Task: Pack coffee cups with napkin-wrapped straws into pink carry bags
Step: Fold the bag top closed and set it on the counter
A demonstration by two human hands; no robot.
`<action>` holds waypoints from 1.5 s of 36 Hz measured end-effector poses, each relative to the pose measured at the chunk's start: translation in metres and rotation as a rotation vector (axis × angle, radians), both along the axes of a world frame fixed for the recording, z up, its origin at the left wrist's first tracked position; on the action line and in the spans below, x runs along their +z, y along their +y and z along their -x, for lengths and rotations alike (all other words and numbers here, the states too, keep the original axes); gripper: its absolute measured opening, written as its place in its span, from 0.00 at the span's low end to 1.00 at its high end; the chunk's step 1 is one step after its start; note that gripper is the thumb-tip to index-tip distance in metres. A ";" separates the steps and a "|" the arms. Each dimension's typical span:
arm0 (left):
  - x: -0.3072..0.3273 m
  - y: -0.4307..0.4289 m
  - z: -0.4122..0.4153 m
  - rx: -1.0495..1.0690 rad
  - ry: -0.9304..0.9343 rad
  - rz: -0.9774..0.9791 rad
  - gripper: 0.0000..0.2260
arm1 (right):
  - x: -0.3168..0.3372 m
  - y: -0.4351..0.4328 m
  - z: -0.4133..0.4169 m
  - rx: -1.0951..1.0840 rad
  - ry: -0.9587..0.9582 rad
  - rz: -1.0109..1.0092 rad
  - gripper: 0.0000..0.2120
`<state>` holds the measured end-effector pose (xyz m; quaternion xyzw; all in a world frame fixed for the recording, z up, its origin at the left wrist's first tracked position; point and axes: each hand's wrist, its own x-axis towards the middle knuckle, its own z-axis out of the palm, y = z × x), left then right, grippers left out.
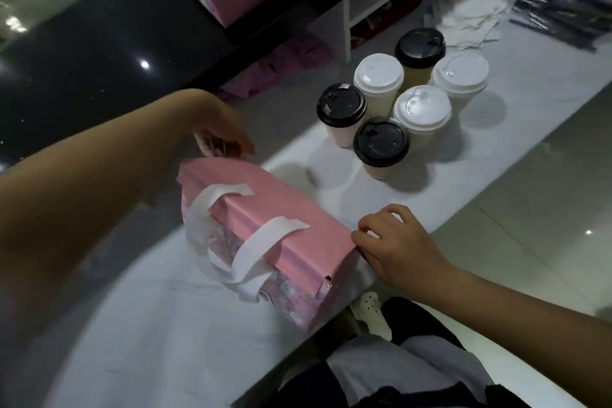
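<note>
White cloth covered the worktop [159, 334], on which a pink carry bag [281, 238] with white handles lay on its side, and six lidded coffee cups [390, 103], three with black lids and three with white, stood clustered just beyond it. At the bag's far end the left hand [220, 129] hung with its fingers [231, 146] curled loosely over the edge, though whether they touched the paper could not be told. The right hand [397, 242] rested at the near corner, fingers narrowly bent, their tips touching the pink fold and holding nothing else.
</note>
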<state>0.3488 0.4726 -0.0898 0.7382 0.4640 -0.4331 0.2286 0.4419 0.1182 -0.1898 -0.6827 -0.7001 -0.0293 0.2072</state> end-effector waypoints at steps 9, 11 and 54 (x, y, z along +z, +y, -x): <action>-0.008 0.008 0.020 0.229 -0.195 0.217 0.10 | -0.001 -0.005 -0.007 -0.076 -0.021 -0.005 0.06; -0.011 0.005 0.025 0.278 -0.215 0.245 0.11 | 0.001 -0.004 -0.008 -0.083 -0.039 -0.009 0.04; -0.103 -0.204 0.209 1.786 -1.208 0.064 0.11 | 0.000 0.062 0.018 -0.498 1.432 0.733 0.18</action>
